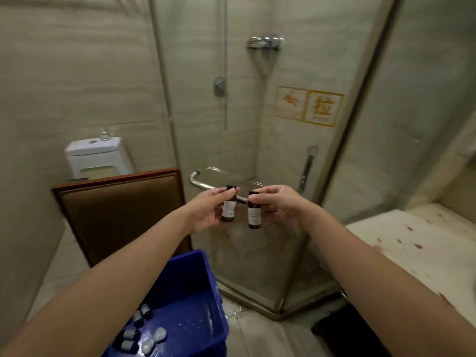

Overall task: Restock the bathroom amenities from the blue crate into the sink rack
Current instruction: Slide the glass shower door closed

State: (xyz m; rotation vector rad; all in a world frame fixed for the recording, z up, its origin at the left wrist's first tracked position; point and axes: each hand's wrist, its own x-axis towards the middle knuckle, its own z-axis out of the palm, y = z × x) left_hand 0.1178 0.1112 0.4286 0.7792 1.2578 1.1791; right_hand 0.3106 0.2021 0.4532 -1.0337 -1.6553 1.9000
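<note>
My left hand (208,210) grips a small dark brown bottle (228,208) with a white label, held upright. My right hand (278,204) grips a second, matching dark bottle (254,213), also upright, just to the right of the first. Both are raised in front of the glass shower door. The blue crate (195,284) sits at the bottom left below my left forearm. Several small grey-capped bottles and pale sachets (144,331) lie on the crate's floor. No sink rack is in view.
A glass shower enclosure (257,124) with a metal door handle (203,185) fills the middle. A brown padded chair back (121,215) stands left, a white toilet (99,157) behind it. A speckled marble counter (417,251) lies at the right.
</note>
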